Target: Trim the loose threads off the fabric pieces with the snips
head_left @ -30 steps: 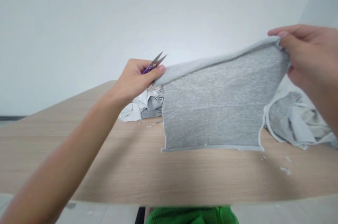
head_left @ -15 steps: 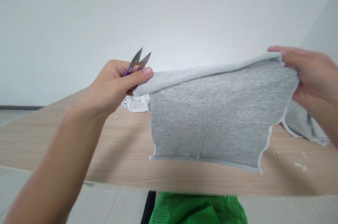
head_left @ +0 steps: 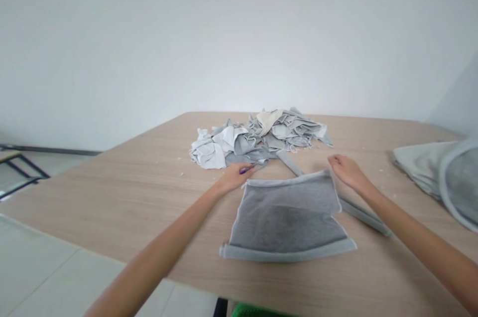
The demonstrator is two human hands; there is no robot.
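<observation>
While the grey cloth [head_left: 287,222] runs left-right, its far corners adjoin left hand [head_left: 232,178] and right hand [head_left: 348,170].
The left's fingers grip purple snips [head_left: 245,170]; whether the right's pinch cloth, I cannot tell.

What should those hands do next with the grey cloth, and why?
I'd probably settle the grey cloth flat on the table, keeping the purple snips clear of it. It is already spread out, with one upper corner by the left hand and the other by the right hand, and the left hand also holds the snips.
</observation>
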